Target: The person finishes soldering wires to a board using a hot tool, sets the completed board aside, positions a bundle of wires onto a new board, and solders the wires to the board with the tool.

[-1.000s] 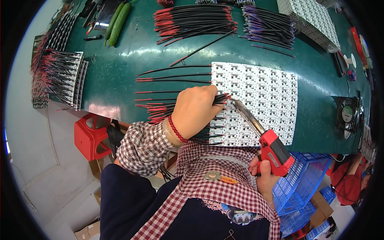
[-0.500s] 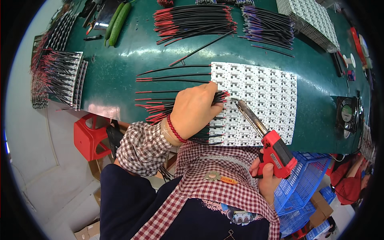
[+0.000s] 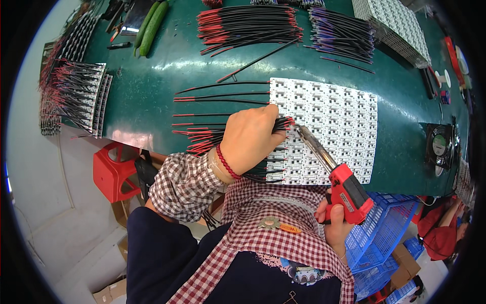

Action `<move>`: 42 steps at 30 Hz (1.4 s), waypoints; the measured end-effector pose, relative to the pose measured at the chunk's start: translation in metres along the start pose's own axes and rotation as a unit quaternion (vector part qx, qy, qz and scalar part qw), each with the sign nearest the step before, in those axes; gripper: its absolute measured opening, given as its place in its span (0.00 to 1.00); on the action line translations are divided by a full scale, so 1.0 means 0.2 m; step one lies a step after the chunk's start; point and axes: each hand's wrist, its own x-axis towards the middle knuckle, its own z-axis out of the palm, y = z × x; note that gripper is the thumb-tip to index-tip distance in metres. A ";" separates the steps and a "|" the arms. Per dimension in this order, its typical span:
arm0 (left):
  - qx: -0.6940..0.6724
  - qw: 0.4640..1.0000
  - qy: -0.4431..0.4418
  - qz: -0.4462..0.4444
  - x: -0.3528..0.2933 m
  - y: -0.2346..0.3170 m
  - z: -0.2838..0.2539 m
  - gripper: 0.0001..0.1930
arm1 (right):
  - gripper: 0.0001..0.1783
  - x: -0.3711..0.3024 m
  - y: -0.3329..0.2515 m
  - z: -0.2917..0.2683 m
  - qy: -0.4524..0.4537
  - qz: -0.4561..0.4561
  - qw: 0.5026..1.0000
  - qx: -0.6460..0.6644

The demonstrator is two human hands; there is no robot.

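Note:
My left hand (image 3: 250, 137) is closed round a bunch of black wires (image 3: 283, 123) with red ends, over the left edge of a white circuit board panel (image 3: 334, 126). Several more wires (image 3: 223, 96) stick out leftward from that edge. My right hand (image 3: 334, 218) grips the handle of a red and black soldering gun (image 3: 349, 195) below the panel's lower edge. Its metal barrel slants up and left across the panel. The tip lies close to the red wire ends at my left fingers; whether it touches them I cannot tell.
Bundles of red-ended wires (image 3: 248, 25) and purple-ended wires (image 3: 341, 33) lie at the back. A stack of white panels (image 3: 392, 28) stands far right, wired panels (image 3: 83, 101) at left. Two cucumbers (image 3: 153, 30) lie back left. Blue crates (image 3: 379, 228) and a red stool (image 3: 114, 175) stand below the table.
The view has shifted slightly. My left hand still holds the wire bunch, and the soldering gun has moved a little left with its tip near the wire ends.

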 end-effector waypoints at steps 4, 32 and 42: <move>0.003 1.000 -0.003 0.003 0.00 0.00 0.00 0.12 | 0.29 -0.01 -0.05 0.00 0.007 -0.009 1.000 0.004; 0.028 0.997 -0.049 0.059 0.03 -0.02 -0.06 0.12 | 0.31 -0.01 -0.08 0.01 0.055 -0.041 0.997 0.027; -0.110 0.983 0.117 0.088 0.06 -0.01 -0.12 0.11 | 0.31 0.02 -0.11 -0.01 0.038 -0.044 0.998 0.027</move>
